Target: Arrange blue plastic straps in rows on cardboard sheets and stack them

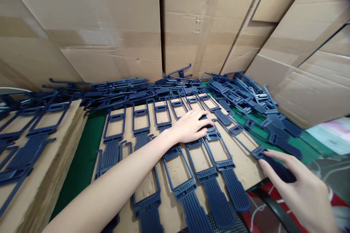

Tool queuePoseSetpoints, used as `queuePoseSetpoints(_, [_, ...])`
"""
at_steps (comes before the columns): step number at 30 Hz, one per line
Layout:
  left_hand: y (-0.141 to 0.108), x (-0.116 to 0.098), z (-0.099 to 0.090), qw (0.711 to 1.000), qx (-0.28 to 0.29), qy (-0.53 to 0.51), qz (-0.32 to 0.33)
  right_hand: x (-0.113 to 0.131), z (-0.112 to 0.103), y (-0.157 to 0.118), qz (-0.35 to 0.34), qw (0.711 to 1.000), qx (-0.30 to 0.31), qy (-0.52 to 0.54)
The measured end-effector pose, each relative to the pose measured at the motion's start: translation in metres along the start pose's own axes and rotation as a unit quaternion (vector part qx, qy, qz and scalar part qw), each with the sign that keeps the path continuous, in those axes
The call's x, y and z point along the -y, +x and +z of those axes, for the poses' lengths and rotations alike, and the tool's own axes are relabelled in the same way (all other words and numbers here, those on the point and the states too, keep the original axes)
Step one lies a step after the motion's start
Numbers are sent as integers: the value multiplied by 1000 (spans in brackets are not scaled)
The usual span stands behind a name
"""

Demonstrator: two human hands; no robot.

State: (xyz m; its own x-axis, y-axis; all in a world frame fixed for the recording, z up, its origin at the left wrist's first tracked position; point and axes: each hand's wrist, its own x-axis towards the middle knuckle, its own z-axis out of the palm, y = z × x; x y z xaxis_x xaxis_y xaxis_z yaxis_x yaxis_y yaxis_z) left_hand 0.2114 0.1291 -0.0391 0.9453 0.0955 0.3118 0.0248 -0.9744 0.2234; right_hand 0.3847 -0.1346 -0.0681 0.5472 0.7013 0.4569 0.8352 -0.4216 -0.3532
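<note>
My right hand (306,187) grips the flat paddle end of a dark blue plastic frame piece (242,139) between thumb and fingers. That piece slants over the board's right edge, its far end close to my left hand. My left hand (193,126) lies palm down over the middle of the rows, fingers apart, its fingertips touching dark blue ribbed plastic. Similar frame pieces (179,169), each an open rectangle with a ribbed paddle, lie side by side on the tan board (175,218). My left hand and forearm hide some of them.
Loose dark blue pieces are heaped along the back (120,87) and right (246,96) on a green surface (90,153). Another tan board (51,174) with frame pieces is at left. Cardboard boxes (109,14) stand behind; a black curved bar (276,207) is below right.
</note>
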Motion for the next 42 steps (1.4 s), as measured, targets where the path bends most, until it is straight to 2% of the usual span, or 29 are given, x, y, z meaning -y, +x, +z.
queuePoseSetpoints(4, [0,1,1,1000,-4,-2,2,-3,7,3,-32,999,-8,0])
queuePoseSetpoints(12, [0,0,0,1000,-6,-5,6,4,14,8,-45,999,3,11])
queuePoseSetpoints(20, [0,1,1,1000,-5,-21,1,7,16,8,-41,999,-1,36])
queuePoseSetpoints(31, [-1,1,2,1000,-12,11,8,2,16,7,-36,998,20,37])
queuePoseSetpoints(42, [-1,1,3,1000,-14,10,7,7,20,7,-28,999,3,39])
